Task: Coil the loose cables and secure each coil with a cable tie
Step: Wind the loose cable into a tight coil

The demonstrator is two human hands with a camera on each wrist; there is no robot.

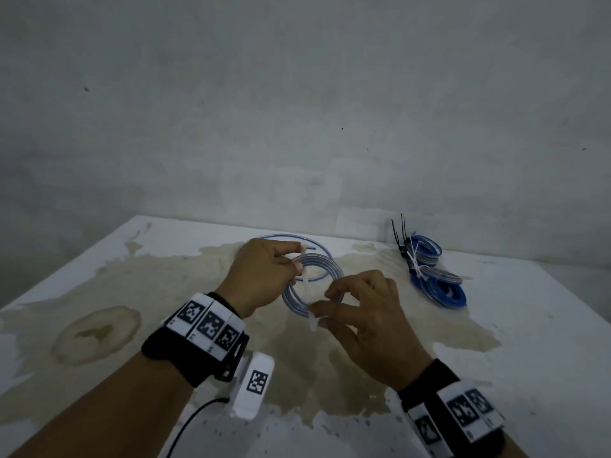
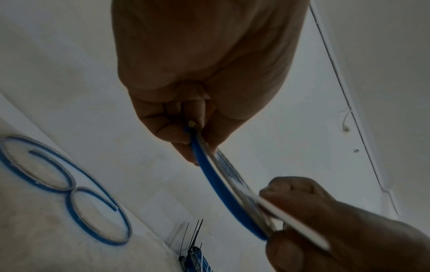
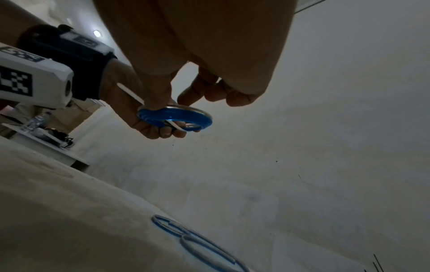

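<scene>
**A:** Where is the coil point(image 1: 312, 282) right now?

**B:** Off the table point(image 1: 496, 342), held up between both hands. The left hand point(image 1: 264, 276) pinches its far-left rim, the right hand point(image 1: 363, 312) pinches its near-right rim.

**A:** And the cable tie point(image 1: 306, 289)?

**B:** It is white and runs across the ring, from the left fingers at the far side down to the right fingers point(image 1: 319, 305) at the near side, its tail poking out past them.

**A:** So which hand is closer to the free end?

**B:** The right one, I'd say; it already grips the strap there. The head end sits at the left fingertips.

**A:** Anything else?

**B:** A loose cable point(image 1: 287, 247) lies behind the hands, finished bundles point(image 1: 436, 282) far right.
</scene>
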